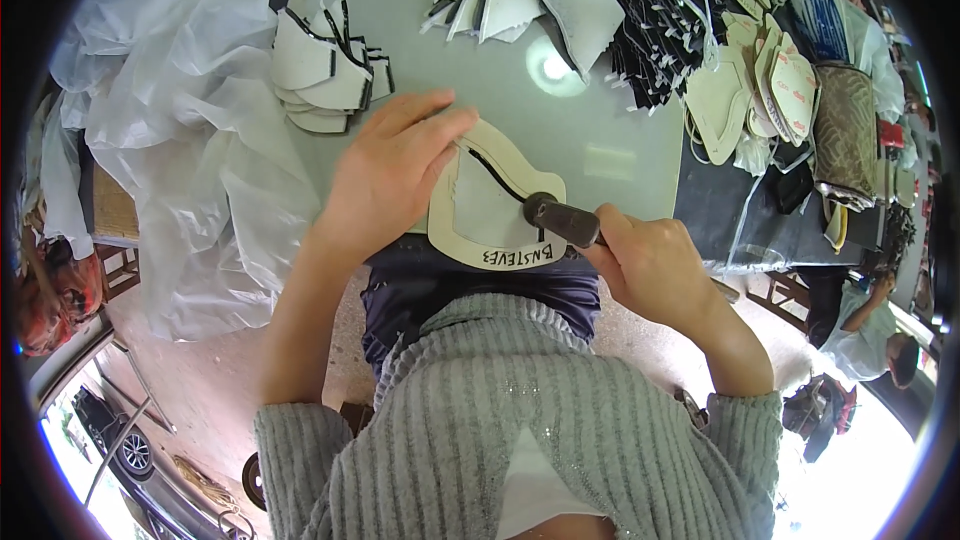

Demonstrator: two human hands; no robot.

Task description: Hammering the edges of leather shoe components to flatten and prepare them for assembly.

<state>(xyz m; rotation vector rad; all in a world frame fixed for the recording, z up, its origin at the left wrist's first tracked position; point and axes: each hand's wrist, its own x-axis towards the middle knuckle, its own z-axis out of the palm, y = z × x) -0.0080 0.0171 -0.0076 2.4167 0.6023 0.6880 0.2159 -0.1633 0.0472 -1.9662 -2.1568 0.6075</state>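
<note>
A cream template [447,225] with a rounded outline and dark handwriting lies near the front edge of the table. Inside its opening sits a whitish cut piece [487,202] with a black strip along its upper curved edge. My left hand [385,175] rests at the template's upper left, its fingers stretched out over the rim. In my right hand [655,265] is a hammer [568,223], gripped by the handle. Its dark round head is over the right end of the black strip; I cannot tell whether it touches.
White pieces with black edges [320,65] are stacked at the far left of the pale table board [420,70]. More white pieces [510,5] and a black-edged bundle [665,35] lie at the back. Cream templates [715,105] crowd the right. Clear plastic sheeting [190,140] drapes down on the left.
</note>
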